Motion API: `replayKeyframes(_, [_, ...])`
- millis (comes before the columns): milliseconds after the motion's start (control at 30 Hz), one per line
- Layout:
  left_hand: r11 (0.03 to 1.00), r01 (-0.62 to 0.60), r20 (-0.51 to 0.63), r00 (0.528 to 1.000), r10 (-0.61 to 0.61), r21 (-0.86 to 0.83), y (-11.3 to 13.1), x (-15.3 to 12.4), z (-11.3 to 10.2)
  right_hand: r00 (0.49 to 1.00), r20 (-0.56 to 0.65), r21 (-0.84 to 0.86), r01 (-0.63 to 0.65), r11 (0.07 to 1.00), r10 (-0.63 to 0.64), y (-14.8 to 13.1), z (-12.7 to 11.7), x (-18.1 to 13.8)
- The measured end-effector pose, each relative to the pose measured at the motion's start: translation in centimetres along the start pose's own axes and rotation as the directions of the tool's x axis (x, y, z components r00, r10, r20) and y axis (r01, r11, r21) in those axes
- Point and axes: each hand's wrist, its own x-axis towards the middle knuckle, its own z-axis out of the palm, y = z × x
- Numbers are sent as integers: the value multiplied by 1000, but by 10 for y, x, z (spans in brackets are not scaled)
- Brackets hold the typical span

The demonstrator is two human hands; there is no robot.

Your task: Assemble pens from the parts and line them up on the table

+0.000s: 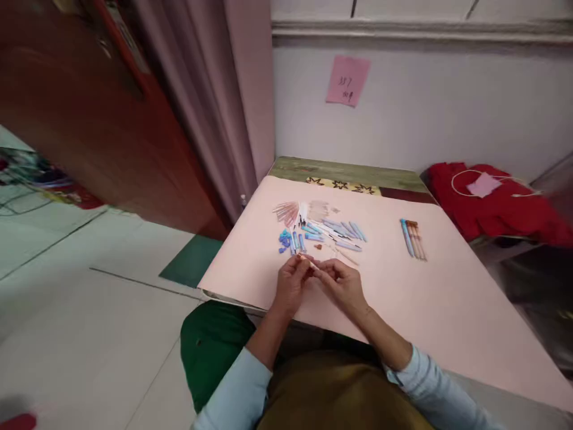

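Observation:
Near the table's front edge, my left hand [290, 283] and my right hand [344, 284] meet, fingers pinched on one slim pale pen [308, 260] with a brownish end at the left. Fingers cover much of it. Just beyond lie blue pen barrels [301, 241], small blue caps [285, 239] and white refills with dark tips [329, 230]. A small brown piece [318, 246] rests close to my fingertips. Farther back are pinkish clear tubes [286, 211] and pale tubes [319, 209]. To the right, a blue pen [407, 237] lies beside several brown-topped pens [417, 241].
A pale pink sheet covers the table [403, 310], which stands against a white wall [403, 107] with a pink note [348, 80]. Red cloth [465, 203] with a white cable sits at the right. A purple curtain [210, 89] and a brown door [111, 119] are at left.

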Motion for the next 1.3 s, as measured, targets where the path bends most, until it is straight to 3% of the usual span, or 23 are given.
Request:
replayKeyframes(133, [995, 40, -66, 997, -46, -93, 0, 9, -3, 982, -190, -276, -40, 960, -14, 2, -27, 26])
replayKeyframes(267, [992, 62, -103, 992, -74, -112, 2, 12, -3, 982, -185, -668, -96, 738, -40, 6, -39, 55])
replayKeyframes(500, [996, 48, -95, 994, -55, -77, 6, 9, -1, 994, -79, -855, -30, 518, -74, 12, -20, 81])
replayKeyframes(600, [996, 52, -91, 994, -59, -77, 6, 9, -2, 997, -48, -885, -16, 466, -57, 13, -14, 84])
replayKeyframes(833, [995, 59, -101, 993, -67, -82, 5, 11, -2, 988, -18, -865, 63, 498, -156, 22, -17, 88])
replayKeyframes(1300, [995, 61, -120, 990, -70, -77, 2, 14, -3, 951, -276, -613, -63, 788, -139, 37, -47, 92])
